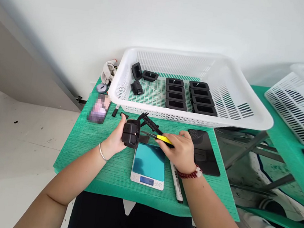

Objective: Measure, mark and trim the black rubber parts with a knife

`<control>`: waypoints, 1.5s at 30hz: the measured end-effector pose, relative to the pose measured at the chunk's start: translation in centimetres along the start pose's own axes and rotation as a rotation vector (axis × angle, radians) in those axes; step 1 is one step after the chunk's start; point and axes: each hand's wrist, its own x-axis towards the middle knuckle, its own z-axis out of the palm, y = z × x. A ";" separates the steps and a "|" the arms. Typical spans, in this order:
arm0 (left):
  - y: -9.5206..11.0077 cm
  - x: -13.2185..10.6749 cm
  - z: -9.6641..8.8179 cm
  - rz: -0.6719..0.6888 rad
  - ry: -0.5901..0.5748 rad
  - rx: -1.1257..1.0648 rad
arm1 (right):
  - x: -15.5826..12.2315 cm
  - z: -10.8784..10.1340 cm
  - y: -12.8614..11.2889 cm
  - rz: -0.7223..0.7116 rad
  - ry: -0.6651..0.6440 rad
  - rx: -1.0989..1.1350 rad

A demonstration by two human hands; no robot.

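My left hand [115, 139] is closed round a black plastic part [131, 133], held upright above the green mat. My right hand [180, 151] grips a yellow-handled tool [162, 139] whose metal tip points left at the part. Just behind them lies a black caliper [151, 122]. Under my hands sits a small digital scale [149, 165] with a teal platform and a lit display.
A white plastic basket [251, 120] at the back holds several black parts, some in neat rows. A dark tablet [205, 150] and a marker pen [176, 183] lie right of the scale. A second white basket [303, 103] stands on the neighbouring table. The green mat [86, 150] covers the table.
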 end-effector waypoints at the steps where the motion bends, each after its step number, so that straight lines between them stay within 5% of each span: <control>1: 0.0 0.0 0.0 -0.007 -0.010 0.005 | 0.0 -0.1 0.1 0.019 0.017 -0.008; 8: 0.1 -0.3 0.1 0.004 -0.045 0.029 | 0.2 -0.2 -0.2 -0.087 -0.027 0.080; 14: -0.2 -0.2 -0.2 0.000 -0.091 0.096 | 0.0 0.1 0.7 0.027 0.085 -0.075; 22: 0.9 0.1 -0.5 0.136 -0.027 0.084 | -0.1 0.0 1.6 0.116 0.002 -0.106; 28: 1.6 0.2 -0.8 0.215 -0.044 -0.057 | -0.4 0.2 2.6 0.268 0.091 -0.224; 39: 1.4 1.0 -0.8 0.303 -0.130 -0.137 | -1.1 0.1 2.1 0.346 -0.097 -0.449; 45: 1.3 1.2 -0.9 0.270 -0.189 -0.104 | -1.6 0.7 2.2 0.351 -0.097 -0.519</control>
